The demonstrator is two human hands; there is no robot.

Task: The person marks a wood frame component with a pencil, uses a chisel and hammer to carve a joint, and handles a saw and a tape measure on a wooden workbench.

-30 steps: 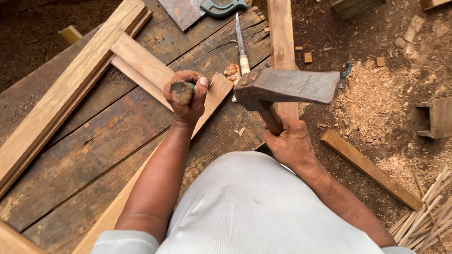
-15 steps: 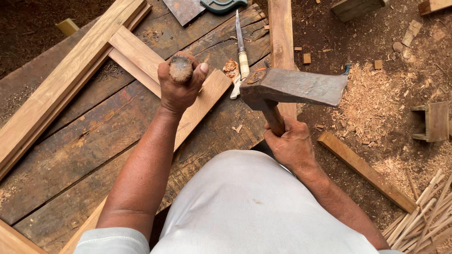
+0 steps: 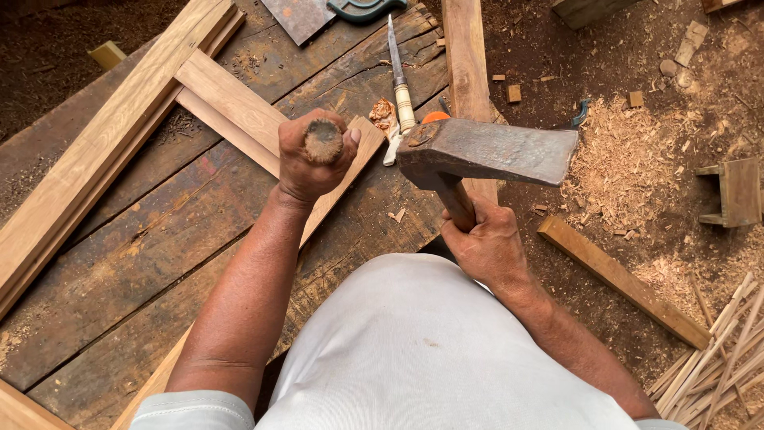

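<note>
My left hand (image 3: 306,163) is closed around the worn wooden handle of a chisel (image 3: 323,141), held upright over a light wooden frame piece (image 3: 231,107) on the dark plank bench. My right hand (image 3: 485,243) grips the wooden handle of a hatchet (image 3: 489,151), whose dark iron head is raised level to the right of the chisel's butt. The chisel's blade is hidden under my fist.
A knife with a pale handle (image 3: 400,84) lies on the bench (image 3: 135,263) beyond the hatchet. A long light beam (image 3: 103,135) runs along the left. Wood shavings (image 3: 629,163), offcuts and a bundle of thin sticks (image 3: 716,366) cover the dirt floor on the right.
My left hand with the chisel has shifted slightly up the frame piece. The hatchet stays raised to the right of it, hardly moved.
</note>
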